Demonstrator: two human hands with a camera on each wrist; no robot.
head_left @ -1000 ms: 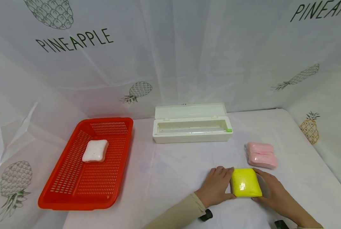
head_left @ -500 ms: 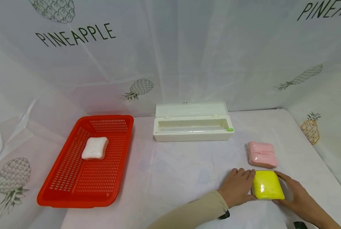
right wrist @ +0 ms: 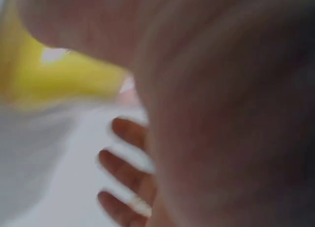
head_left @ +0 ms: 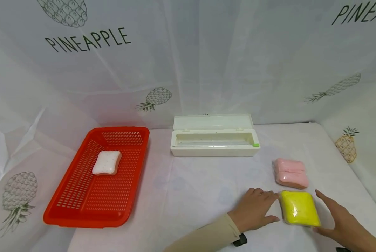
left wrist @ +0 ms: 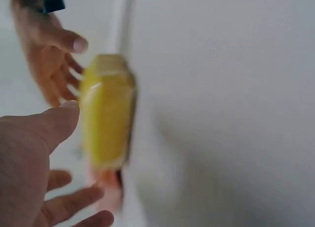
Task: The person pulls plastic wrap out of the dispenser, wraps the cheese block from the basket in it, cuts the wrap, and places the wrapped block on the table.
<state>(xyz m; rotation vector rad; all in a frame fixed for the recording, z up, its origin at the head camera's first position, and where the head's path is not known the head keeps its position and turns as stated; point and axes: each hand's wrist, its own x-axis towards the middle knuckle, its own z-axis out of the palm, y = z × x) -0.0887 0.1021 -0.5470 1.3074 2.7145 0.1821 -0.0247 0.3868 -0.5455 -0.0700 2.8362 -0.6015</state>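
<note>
A squarish yellow block in clear shiny wrap [head_left: 299, 209], like a pack of modelling clay, lies on the white cloth at the right. On its left side is my left hand [head_left: 256, 209], fingers spread, fingertips close to the block's upper left corner. My right hand [head_left: 339, 218] curves around the right side with thumb and fingers apart, leaving a gap to the block. Both hands also flank the yellow block [left wrist: 107, 111] in the left wrist view. Just behind it lies a pink wrapped pack [head_left: 291, 173] with a crease across its middle. The right wrist view is blurred.
A red perforated basket [head_left: 137, 185] stands at the left with a white wrapped block [head_left: 107, 162] inside. At the back, a long white box [head_left: 215, 152] has its lid raised and a green tab at its right end. Pineapple-print cloth [head_left: 206, 63] hangs behind.
Held between both hands, the yellow block moved right to a place in front of the pink pack. Both hands have since let go and drawn apart to its sides.
</note>
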